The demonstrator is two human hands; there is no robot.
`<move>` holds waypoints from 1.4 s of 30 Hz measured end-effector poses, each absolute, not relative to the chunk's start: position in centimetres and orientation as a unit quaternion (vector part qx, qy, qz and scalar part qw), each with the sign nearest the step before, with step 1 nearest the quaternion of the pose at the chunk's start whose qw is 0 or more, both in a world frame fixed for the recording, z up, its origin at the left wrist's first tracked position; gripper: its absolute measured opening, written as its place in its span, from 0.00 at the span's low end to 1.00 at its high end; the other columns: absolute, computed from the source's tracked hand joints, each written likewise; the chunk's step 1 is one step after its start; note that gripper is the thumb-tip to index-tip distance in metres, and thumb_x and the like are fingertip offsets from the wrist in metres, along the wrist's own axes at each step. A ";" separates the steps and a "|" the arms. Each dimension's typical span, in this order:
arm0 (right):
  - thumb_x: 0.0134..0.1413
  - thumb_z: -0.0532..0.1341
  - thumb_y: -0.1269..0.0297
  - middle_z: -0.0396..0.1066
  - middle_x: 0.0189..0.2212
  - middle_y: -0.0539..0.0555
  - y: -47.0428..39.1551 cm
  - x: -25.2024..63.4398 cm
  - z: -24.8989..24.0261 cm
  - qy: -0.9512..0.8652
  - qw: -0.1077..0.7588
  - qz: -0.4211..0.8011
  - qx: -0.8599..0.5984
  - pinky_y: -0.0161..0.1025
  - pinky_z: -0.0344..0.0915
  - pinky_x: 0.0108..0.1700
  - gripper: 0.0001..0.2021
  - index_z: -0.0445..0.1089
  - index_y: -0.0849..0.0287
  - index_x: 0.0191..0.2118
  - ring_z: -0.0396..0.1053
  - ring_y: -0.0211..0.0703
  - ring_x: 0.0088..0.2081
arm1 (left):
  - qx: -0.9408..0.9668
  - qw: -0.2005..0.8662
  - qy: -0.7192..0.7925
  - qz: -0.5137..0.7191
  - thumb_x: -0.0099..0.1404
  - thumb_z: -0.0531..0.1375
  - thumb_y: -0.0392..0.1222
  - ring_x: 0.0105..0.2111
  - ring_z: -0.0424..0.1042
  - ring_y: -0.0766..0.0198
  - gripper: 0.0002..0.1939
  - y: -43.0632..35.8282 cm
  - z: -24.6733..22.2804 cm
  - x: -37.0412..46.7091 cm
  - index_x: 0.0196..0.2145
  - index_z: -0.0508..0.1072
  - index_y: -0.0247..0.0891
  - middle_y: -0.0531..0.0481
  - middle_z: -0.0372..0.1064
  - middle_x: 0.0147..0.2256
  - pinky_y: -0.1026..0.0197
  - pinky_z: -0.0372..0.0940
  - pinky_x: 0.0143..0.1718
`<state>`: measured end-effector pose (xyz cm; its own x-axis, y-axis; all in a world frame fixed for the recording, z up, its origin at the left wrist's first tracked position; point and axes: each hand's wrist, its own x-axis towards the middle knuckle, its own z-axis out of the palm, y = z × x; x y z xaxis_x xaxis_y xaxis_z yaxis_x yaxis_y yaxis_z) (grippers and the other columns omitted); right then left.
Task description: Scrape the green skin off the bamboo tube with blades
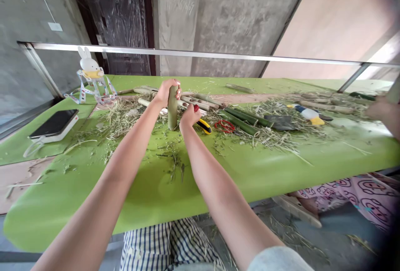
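Obs., clock laid flat on the bench [150, 204], centred on the upright bamboo tube [172, 113], 12 pointing away from the person.

Tube: stands on end in front of the person, long axis near vertical, lower end at the green surface. Left hand [167, 93] grasps it around the upper end, fingers wrapped over the far side; forearm comes in from about 7.

Right hand [189, 117]: just beside the tube's lower part, at about 3, forearm from about 5. Fingers look curled; a red item [196, 108] shows at them, and a yellow-and-black tool handle [204, 126] juts out just below, slanting toward 4. Cannot tell whether either is gripped or merely lies behind.

Key relation: tube between the hands; left is the nearer, in contact up top, while right sits low on its right flank, across the vertical axis. Contact between right hand and tube: not resolved.

Surroundings: red cord [225, 126] at 3, near the handle; dark green bamboo pieces [239, 122] past it, lying flat. Pale cut tubes [200, 103] toward 2, shavings [125, 117] around 9 to 10. Phone [53, 124] with white casing at 9, rabbit-shaped bottle [90, 71] at 10. Co-worker's hand [383, 108] far out toward 3, blurred.
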<state>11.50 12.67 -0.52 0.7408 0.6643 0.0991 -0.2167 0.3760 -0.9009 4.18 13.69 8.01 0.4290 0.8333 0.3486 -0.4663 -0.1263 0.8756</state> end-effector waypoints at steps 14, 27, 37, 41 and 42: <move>0.48 0.52 0.67 0.49 0.15 0.44 14.3 11.8 0.2 -0.263 0.782 0.290 -0.484 0.31 0.54 0.21 0.07 0.57 0.57 0.22 0.53 0.34 0.20 | 0.522 0.636 0.163 0.544 0.56 0.50 0.39 0.13 0.56 0.70 0.07 14.5 7.7 2.5 0.22 0.62 0.38 0.56 0.56 0.14 0.66 0.58 0.17; 0.44 0.53 0.69 0.47 0.16 0.44 12.1 10.7 0.4 -0.293 0.771 0.271 -0.495 0.31 0.50 0.22 0.09 0.50 0.56 0.19 0.46 0.33 0.21 | 0.585 0.665 0.113 0.450 0.53 0.50 0.36 0.13 0.56 0.69 0.06 14.2 8.0 3.5 0.21 0.63 0.36 0.53 0.56 0.14 0.66 0.56 0.16; 0.44 0.52 0.67 0.52 0.15 0.44 12.1 10.6 0.2 -0.290 0.755 0.248 -0.533 0.33 0.49 0.23 0.08 0.52 0.56 0.19 0.47 0.34 0.21 | 0.546 0.697 0.131 0.447 0.51 0.51 0.34 0.14 0.57 0.68 0.03 13.8 8.1 3.4 0.22 0.62 0.37 0.54 0.56 0.15 0.65 0.57 0.16; 0.44 0.52 0.67 0.52 0.15 0.44 12.0 10.6 0.4 -0.290 0.752 0.244 -0.539 0.33 0.49 0.24 0.09 0.53 0.56 0.19 0.48 0.34 0.20 | 0.556 0.688 0.118 0.451 0.49 0.51 0.35 0.14 0.57 0.68 0.02 14.1 8.1 3.4 0.21 0.62 0.37 0.54 0.56 0.15 0.65 0.57 0.16; 0.44 0.52 0.68 0.52 0.15 0.44 12.0 10.6 0.4 -0.291 0.752 0.245 -0.538 0.32 0.49 0.23 0.09 0.53 0.56 0.19 0.48 0.34 0.20 | 0.557 0.687 0.118 0.451 0.49 0.51 0.35 0.14 0.57 0.68 0.02 14.1 8.1 3.4 0.22 0.62 0.38 0.54 0.56 0.15 0.65 0.57 0.16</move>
<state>10.58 11.96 0.40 0.7100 0.6823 0.1740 -0.0548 0.2998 -0.9524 3.42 14.10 8.08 0.5660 0.7513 0.3395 -0.4875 -0.0271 0.8727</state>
